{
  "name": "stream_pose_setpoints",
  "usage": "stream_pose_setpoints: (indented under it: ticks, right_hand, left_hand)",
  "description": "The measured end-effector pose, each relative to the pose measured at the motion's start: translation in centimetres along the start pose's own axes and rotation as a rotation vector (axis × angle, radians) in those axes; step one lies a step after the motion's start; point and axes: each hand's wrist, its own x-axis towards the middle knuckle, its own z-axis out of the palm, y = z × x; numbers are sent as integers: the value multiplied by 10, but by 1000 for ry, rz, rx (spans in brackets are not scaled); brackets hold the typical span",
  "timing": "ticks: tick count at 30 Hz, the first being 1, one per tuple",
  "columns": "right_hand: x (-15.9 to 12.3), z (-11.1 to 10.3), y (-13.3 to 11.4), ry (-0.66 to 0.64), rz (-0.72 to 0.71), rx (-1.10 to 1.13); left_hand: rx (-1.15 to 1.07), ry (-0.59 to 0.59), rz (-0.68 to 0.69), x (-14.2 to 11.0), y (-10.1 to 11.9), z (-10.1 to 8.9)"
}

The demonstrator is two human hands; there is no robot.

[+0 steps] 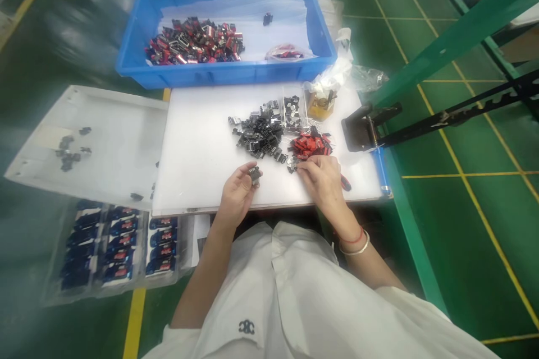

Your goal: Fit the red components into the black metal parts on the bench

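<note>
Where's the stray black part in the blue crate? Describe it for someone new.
Start at the blue plastic crate beyond the white board. On its clear plastic lining, right of the heap of red-and-black components, one small black component lies alone.

green epoxy floor point(455, 269) with yellow lines point(484, 217)

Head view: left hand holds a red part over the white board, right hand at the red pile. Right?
One thing is wrong: the head view shows the part in the left hand is black, not red. So the left hand holds a black part over the white board, right hand at the red pile.
</note>
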Motion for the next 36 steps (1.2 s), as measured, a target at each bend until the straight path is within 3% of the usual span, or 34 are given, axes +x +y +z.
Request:
stream_pose_setpoints:
  ticks: [8,11,15,20,24,29,36]
  right_hand:
    - [-3,6,-1,-34,-19,25]
    - [-1,5,-2,30,15,72]
    - [7,-8,-9,43,180,445]
    - [15,-16,-27,-198,577,1073]
    - [13,-15,-41,-297,736,1325]
    - [8,-12,-45,-348,745,1414]
    - [6,-10,-45,-337,652,1300]
  left_hand:
    - [5,25,38,0,-2,3]
    - [-9,36,48,0,-3,3]
    - [-17,36,58,0,-4,3]
    - [-46,23,53,-1,-4,3]
    - [-70,28,2,-4,-3,5]
    - [-115,36,-49,-7,-2,8]
    - [-131,29,-60,-8,-4,10]
